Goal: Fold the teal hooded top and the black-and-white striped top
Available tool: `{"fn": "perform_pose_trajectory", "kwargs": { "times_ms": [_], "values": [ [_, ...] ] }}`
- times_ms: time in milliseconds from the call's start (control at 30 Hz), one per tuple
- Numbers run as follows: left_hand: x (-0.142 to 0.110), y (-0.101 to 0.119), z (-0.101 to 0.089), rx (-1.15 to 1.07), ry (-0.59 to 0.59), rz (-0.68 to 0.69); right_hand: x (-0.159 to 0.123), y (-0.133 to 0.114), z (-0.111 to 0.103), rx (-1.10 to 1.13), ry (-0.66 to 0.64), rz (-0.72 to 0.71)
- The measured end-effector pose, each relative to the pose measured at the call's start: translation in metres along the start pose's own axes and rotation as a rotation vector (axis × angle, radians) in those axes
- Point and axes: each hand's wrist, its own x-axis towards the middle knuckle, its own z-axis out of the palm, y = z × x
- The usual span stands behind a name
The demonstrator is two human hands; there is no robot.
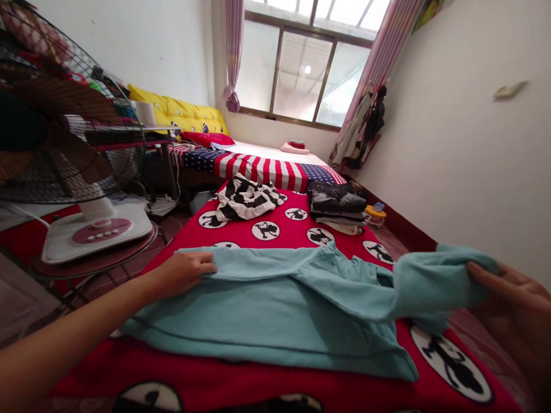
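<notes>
A light teal long-sleeved top [267, 315] lies spread sideways across the red patterned cloth [241, 381] in front of me. Its far edge is folded over toward me in a long strip. My left hand [189, 274] is closed on that folded edge at the left end, fingers curled over the fabric. At the right, my right hand [510, 289] pinches the end of a sleeve [434, 284] between thumb and fingers and holds it raised off the cloth. Part of the right hand is in shadow at the frame's edge.
Behind the top lie a crumpled black-and-white garment [247, 198] and a stack of dark folded clothes [338, 203]. A fan [99, 223] stands on a round stool at the left. Farther back is a bed with a flag-patterned cover [262, 169]; clothes [357, 126] hang by the window.
</notes>
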Motion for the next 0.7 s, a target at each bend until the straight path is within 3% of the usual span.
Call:
{"fn": "perform_pose_trajectory", "kwargs": {
  "times_ms": [100, 200, 300, 400, 433, 467, 567, 600, 700],
  "values": [
    [-0.007, 0.012, -0.002, -0.043, -0.066, -0.009, -0.013, 0.013, 0.006, -0.042, -0.139, 0.139],
    [0.004, 0.024, -0.010, -0.118, -0.062, -0.080, -0.022, 0.027, 0.033, -0.158, -0.424, 0.209],
    [0.031, 0.040, -0.007, -0.245, 0.025, -0.117, -0.027, 0.042, 0.076, -0.293, -0.712, 0.126],
    [0.063, 0.061, 0.010, -0.471, 0.157, -0.094, -0.015, 0.062, 0.120, -0.428, -0.933, 0.010],
    [0.073, 0.069, 0.018, -0.542, 0.187, -0.086, -0.004, 0.069, 0.132, -0.455, -0.931, 0.019],
    [0.082, 0.077, 0.025, -0.599, 0.208, -0.080, 0.009, 0.077, 0.141, -0.475, -0.849, 0.050],
    [0.103, 0.103, 0.043, -0.697, 0.232, -0.077, 0.062, 0.098, 0.155, -0.545, -0.322, 0.117],
    [0.109, 0.111, 0.047, -0.717, 0.231, -0.075, 0.080, 0.103, 0.156, -0.574, -0.201, 0.129],
    [0.126, 0.134, 0.053, -0.743, 0.222, -0.089, 0.125, 0.115, 0.155, -0.666, -0.059, 0.166]
  ]
}}
